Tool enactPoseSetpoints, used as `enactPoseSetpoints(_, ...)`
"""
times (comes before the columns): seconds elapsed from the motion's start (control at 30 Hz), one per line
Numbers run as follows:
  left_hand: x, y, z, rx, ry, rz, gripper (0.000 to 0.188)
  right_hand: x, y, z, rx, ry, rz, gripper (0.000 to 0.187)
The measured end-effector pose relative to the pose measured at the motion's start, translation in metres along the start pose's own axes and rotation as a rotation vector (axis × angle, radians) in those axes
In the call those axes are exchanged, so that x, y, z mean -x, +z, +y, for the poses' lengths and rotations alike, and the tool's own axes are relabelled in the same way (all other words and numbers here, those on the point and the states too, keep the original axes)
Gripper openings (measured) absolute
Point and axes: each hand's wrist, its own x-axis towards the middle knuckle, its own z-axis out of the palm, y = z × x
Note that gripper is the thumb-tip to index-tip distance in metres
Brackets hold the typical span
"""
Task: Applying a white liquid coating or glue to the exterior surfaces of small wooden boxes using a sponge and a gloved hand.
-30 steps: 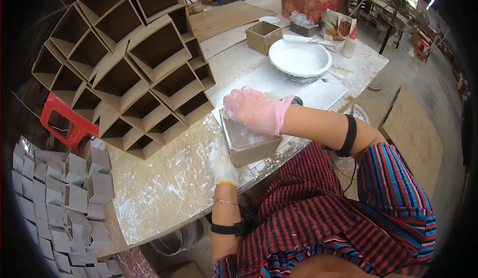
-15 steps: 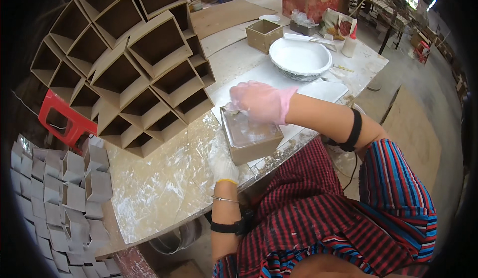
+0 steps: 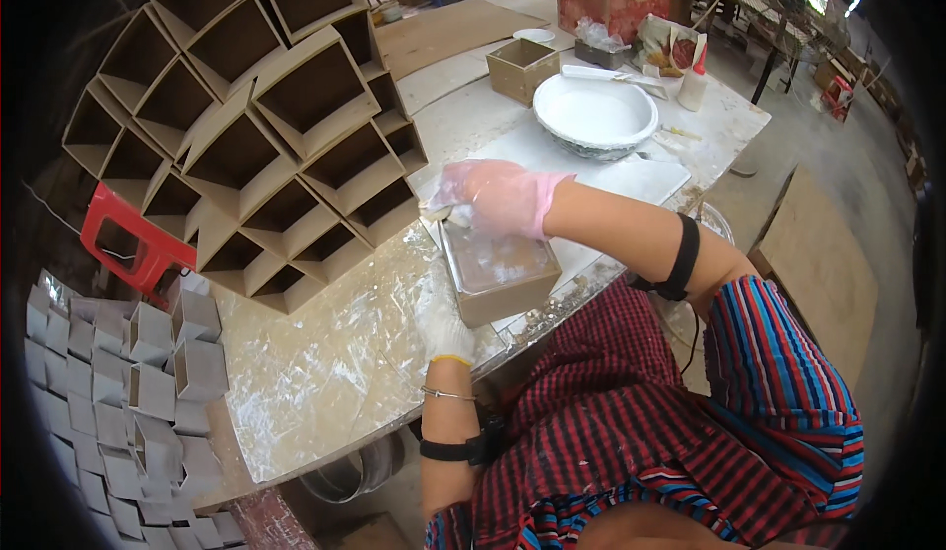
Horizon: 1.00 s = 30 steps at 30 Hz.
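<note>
White-gloved, the left hand [image 3: 440,321] lies along the left side of a brown box [image 3: 507,299] at the frame's centre; its grip is partly hidden, so I cannot tell how firm. Over the box's far left corner, the pink-gloved right hand [image 3: 496,197] curls downward, its hold unclear. Beyond, upper centre, sit a white-lined bowl [image 3: 596,114] and, farther, an open square container [image 3: 516,80]
</note>
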Motion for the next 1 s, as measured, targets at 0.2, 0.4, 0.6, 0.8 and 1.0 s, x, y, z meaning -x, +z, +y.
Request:
enactPoseSetpoints(0.2,0.008,0.009,0.005,0.085,0.024,-0.033,0.032,0.003,-0.006,0.011,-0.060,-0.060,0.008,0.032)
enactPoseSetpoints(0.4,0.009,0.010,0.003,0.064,0.011,0.014,0.032,0.039,0.014,0.001,-0.071,-0.082,0.025,0.035)
enactPoseSetpoints(0.6,0.007,0.010,0.004,0.066,0.030,0.051,0.031,0.079,-0.007,0.015,-0.258,-0.230,-0.097,0.028)
enactPoseSetpoints(0.8,0.003,0.003,0.000,0.201,0.033,-0.064,0.034,0.066,-0.011,0.020,-0.153,-0.062,-0.001,0.033)
enactPoseSetpoints(1.0,0.006,0.009,-0.001,-0.063,0.103,-0.064,0.049,0.086,-0.009,0.018,-0.220,-0.095,-0.064,0.042)
